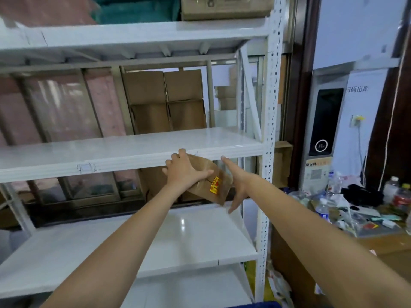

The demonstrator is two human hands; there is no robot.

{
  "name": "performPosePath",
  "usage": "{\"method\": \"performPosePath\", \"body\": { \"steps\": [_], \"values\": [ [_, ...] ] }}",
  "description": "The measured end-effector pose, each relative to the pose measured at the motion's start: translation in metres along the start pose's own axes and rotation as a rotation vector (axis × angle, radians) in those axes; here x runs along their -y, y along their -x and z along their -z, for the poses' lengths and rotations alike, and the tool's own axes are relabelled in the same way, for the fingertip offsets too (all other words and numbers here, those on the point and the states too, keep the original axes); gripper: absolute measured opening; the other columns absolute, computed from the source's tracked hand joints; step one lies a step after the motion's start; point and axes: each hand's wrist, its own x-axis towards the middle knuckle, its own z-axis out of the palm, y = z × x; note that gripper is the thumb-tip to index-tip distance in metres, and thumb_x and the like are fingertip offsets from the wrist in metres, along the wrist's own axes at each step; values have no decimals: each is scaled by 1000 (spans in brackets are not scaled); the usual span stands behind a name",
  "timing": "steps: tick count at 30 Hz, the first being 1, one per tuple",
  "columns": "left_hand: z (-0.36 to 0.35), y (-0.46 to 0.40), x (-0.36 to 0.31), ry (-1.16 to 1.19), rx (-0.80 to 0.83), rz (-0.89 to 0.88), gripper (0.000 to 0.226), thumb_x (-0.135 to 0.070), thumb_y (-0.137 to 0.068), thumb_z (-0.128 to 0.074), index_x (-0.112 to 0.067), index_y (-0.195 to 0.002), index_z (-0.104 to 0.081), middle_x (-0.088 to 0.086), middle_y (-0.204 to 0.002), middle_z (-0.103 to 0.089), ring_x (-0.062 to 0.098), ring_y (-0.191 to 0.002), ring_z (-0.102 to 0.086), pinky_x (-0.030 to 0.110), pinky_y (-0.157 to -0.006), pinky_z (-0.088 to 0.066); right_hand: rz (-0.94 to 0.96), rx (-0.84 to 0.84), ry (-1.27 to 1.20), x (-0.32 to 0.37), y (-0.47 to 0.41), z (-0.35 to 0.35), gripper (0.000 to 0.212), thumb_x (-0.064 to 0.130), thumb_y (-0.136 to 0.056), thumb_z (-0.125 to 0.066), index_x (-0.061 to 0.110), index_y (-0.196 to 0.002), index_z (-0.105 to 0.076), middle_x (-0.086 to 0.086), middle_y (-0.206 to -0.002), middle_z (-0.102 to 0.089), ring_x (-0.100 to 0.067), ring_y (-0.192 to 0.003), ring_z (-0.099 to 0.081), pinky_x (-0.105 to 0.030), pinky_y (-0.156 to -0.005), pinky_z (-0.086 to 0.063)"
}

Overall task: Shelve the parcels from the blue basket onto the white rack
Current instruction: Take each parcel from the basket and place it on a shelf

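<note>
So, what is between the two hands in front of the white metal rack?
In the head view, a brown cardboard parcel with a yellow sticker sits between the left hand and right hand.

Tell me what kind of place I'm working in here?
Probably a parcel pickup depot or small stockroom. A white rack fills the view, brown cartons are stacked behind it, and a scan kiosk stands by the wall. Both hands, left and right, hold a brown parcel.

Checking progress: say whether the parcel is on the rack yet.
Not yet. The parcel is tilted in mid-air, held by left hand and right hand below the shelf edge.
</note>
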Motion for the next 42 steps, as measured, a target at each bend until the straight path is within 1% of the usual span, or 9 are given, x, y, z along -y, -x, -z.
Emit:
{"method": "performPosePath", "body": {
  "steps": [3, 8, 15, 18, 21, 25, 28, 35, 42],
  "values": [
    [-8, 6, -4, -144, -110, -273, 120, -79, -49, -67, -17, -143, -25, 5, -141, -38, 28, -127, -36, 46, -102, -34, -20, 132, -168, 4, 4, 5, 96, 81, -68, -58, 3, -124, -54, -25, -124, -58, -45, -117, -55, -57, -99, -48],
    [-17, 15, -13, -206, -140, -527, 130, -81, -43, -66, -20, -148, -19, -1, -145, -31, 20, -129, -30, 39, -102, -30, 85, 142, -224, 9, -9, 3, 73, 61, -63, -75, 8, -113, -63, -13, -101, -66, -30, -93, -64, -36, -74, -56],
    [12, -17, -17, 799, -110, -72, 38, -38, -89, -61, -15, -117, -53, 0, -120, -58, 20, -113, -56, 22, -83, -45, 343, 154, -361, 0, -14, 28, 26, 38, -85, -68, 21, -103, -62, -11, -101, -64, -24, -91, -62, -33, -83, -52],
    [14, -26, -9, 862, 239, 107, 47, -44, -85, -65, -15, -119, -51, 7, -124, -58, 25, -115, -57, 37, -94, -48, 417, 219, -350, -2, -18, 28, 15, 26, -88, -64, 29, -102, -59, -8, -111, -61, -26, -97, -62, -33, -69, -56],
    [5, -13, -4, 954, 558, 205, 67, -31, -78, -76, -24, -130, -34, 6, -126, -54, 24, -111, -58, 43, -88, -54, 419, 232, -247, -6, -23, 28, 21, 30, -91, -54, 28, -110, -62, -11, -108, -64, -29, -98, -64, -38, -77, -56],
    [-13, -6, 2, 793, 460, 81, 94, -25, -68, -85, -26, -140, -24, -2, -129, -49, 18, -118, -51, 38, -102, -47, 393, 177, 44, 1, -30, 35, 61, 65, -82, -58, 29, -131, -51, -13, -125, -62, -29, -113, -61, -42, -87, -52],
    [-21, -7, 4, 750, 417, 59, 98, -29, -67, -86, -25, -141, -21, -3, -128, -45, 18, -119, -49, 36, -103, -45, 378, 154, 173, 11, -29, 38, 72, 65, -76, -65, 25, -133, -49, -12, -123, -64, -29, -112, -62, -40, -87, -51],
    [-16, -19, -1, 885, 440, 165, 67, -44, -74, -76, -23, -126, -40, 5, -130, -52, 21, -116, -54, 49, -104, -44, 392, 109, 141, 19, -18, 48, 46, 53, -85, -61, 21, -117, -54, -13, -108, -64, -26, -101, -61, -37, -83, -49],
    [-5, -29, 5, 1031, 430, 417, 91, -69, -73, -61, -16, -143, -36, 13, -144, -43, 35, -132, -41, 50, -110, -35, 314, 244, -181, 21, -22, 58, 52, 58, -74, -57, 19, -108, -63, -11, -105, -66, -29, -96, -60, -39, -85, -46]
  ]
}}
